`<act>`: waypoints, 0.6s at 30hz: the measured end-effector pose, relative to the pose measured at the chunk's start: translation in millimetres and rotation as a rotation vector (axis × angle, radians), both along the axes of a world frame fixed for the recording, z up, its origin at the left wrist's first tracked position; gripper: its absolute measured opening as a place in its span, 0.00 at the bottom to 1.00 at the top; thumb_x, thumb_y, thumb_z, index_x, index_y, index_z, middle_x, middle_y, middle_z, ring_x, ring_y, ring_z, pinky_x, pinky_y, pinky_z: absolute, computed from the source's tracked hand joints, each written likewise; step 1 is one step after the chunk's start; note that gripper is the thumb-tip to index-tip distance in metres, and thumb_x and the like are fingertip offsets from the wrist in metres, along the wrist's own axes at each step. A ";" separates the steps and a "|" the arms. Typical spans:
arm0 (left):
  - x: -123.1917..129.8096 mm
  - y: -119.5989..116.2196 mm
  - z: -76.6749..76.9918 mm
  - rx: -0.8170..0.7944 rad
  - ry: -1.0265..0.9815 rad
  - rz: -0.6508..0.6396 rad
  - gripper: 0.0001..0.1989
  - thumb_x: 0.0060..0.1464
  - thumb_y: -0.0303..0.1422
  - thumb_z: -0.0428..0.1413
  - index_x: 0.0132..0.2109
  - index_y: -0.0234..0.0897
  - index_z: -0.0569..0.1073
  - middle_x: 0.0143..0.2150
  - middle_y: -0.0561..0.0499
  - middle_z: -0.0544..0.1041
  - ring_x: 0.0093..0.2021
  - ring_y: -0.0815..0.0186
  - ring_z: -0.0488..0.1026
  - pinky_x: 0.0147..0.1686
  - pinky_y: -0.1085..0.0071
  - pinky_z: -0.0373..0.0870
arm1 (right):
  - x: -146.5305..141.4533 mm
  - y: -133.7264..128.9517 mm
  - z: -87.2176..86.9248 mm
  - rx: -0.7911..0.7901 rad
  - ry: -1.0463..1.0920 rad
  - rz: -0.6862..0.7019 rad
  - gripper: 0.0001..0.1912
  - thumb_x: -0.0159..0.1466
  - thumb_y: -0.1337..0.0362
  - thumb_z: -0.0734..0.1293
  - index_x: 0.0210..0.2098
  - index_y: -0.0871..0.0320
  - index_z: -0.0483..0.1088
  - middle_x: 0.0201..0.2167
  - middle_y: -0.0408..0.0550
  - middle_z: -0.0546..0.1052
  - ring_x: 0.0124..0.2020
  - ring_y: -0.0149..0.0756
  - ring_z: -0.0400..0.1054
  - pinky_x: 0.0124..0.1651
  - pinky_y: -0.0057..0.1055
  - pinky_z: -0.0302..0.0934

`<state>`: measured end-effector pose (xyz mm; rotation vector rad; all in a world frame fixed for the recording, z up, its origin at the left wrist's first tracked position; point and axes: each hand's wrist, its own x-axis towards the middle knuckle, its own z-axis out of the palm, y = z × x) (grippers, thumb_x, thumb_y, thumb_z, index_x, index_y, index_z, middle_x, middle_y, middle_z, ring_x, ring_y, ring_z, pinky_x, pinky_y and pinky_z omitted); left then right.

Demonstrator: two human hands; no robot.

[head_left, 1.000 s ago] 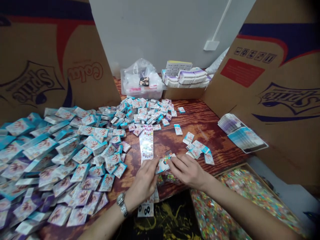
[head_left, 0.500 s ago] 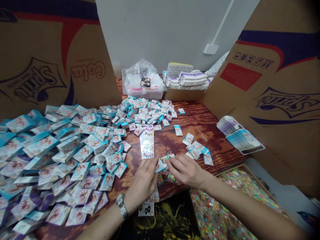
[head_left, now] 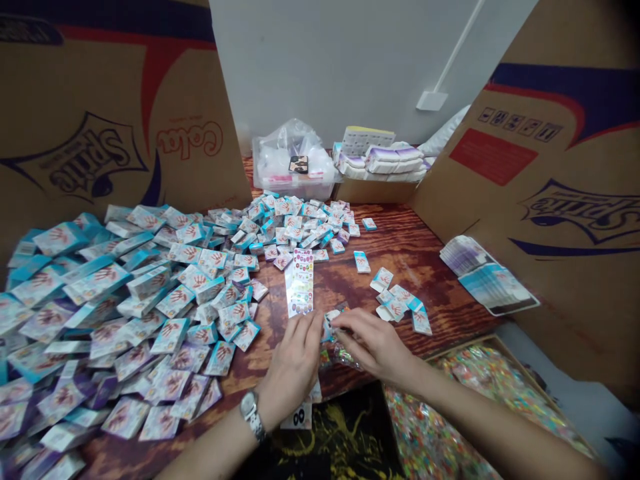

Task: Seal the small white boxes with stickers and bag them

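Right hand [head_left: 374, 344] pinching small teal-white card packet [head_left: 328, 327]; left hand [head_left: 293, 369] just beside packet, grip unclear, nearer sticker strip [head_left: 300, 283], long axis running away from body

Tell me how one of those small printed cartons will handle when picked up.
The loose carton looks light for its size, being apparently thin card. Its flat faces should keep it from rolling, though it may slide on the glossy wooden table.
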<state>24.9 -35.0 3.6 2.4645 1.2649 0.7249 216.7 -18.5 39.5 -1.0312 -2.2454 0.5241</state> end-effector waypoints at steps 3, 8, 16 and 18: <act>3.4 -1.6 -2.4 0.011 0.003 0.027 0.31 0.54 0.18 0.46 0.64 0.32 0.50 0.55 0.38 0.64 0.56 0.54 0.60 0.52 0.53 0.65 | -9.2 -2.3 -11.8 -0.192 0.213 -0.196 0.07 0.64 0.69 0.61 0.40 0.55 0.67 0.34 0.47 0.71 0.35 0.34 0.68 0.37 0.30 0.65; 4.5 -2.3 -6.1 0.013 -0.051 0.045 0.29 0.56 0.21 0.47 0.64 0.30 0.50 0.51 0.38 0.66 0.52 0.55 0.62 0.51 0.55 0.65 | -21.8 -5.9 -37.2 -0.460 0.546 -0.337 0.05 0.62 0.64 0.64 0.37 0.55 0.63 0.32 0.44 0.72 0.33 0.33 0.70 0.35 0.28 0.66; -0.6 -1.2 -7.5 -0.041 -0.175 0.017 0.30 0.57 0.21 0.46 0.65 0.34 0.49 0.53 0.39 0.65 0.53 0.57 0.61 0.52 0.56 0.64 | -12.4 -11.7 -13.3 -0.309 0.171 -0.216 0.08 0.65 0.65 0.60 0.44 0.54 0.65 0.40 0.48 0.72 0.43 0.37 0.68 0.46 0.35 0.64; -0.9 -0.8 -4.7 -0.093 -0.226 0.011 0.30 0.56 0.20 0.47 0.64 0.36 0.50 0.53 0.40 0.64 0.54 0.58 0.61 0.52 0.57 0.64 | -9.1 -9.6 -8.1 -0.266 0.125 -0.157 0.09 0.65 0.65 0.60 0.45 0.54 0.65 0.43 0.50 0.72 0.47 0.39 0.65 0.51 0.39 0.62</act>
